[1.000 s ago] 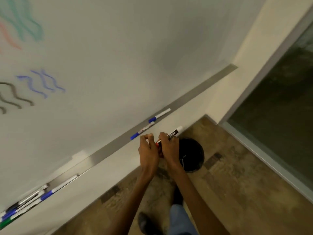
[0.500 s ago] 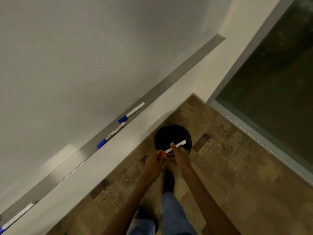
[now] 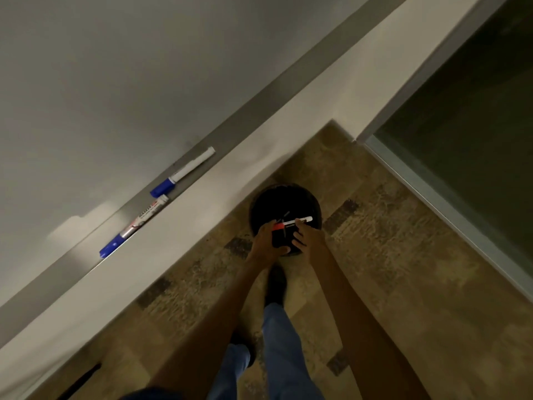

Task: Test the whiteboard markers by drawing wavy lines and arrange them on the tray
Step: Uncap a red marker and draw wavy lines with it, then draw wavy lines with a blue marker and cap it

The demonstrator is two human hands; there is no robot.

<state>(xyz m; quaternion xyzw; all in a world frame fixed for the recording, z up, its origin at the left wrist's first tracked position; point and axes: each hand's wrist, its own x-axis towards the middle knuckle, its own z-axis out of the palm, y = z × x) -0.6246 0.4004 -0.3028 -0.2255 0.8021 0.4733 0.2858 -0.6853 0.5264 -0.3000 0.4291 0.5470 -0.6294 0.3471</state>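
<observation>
A white marker with a red cap [image 3: 297,221] is held level between both hands, over a round black bin [image 3: 284,202] on the floor. My left hand [image 3: 265,241] pinches the red cap end. My right hand [image 3: 310,236] grips the white barrel from below. Between my palms it is dark, and I cannot tell whether that is anything more than the bin. Two blue-capped markers lie end to end on the grey tray [image 3: 245,111] below the whiteboard [image 3: 115,67]: a plain white one [image 3: 184,172] and a printed one [image 3: 134,226] lower left.
A white wall strip runs beneath the tray. Patterned brown floor [image 3: 389,269] lies below, with my legs and a dark shoe [image 3: 275,284] near the bin. A dark glass panel in a grey frame [image 3: 461,140] stands to the right.
My hands came down from tray height to above the black bin, still holding the red-capped marker. The view has tilted down and right, so the wavy lines are out of sight.
</observation>
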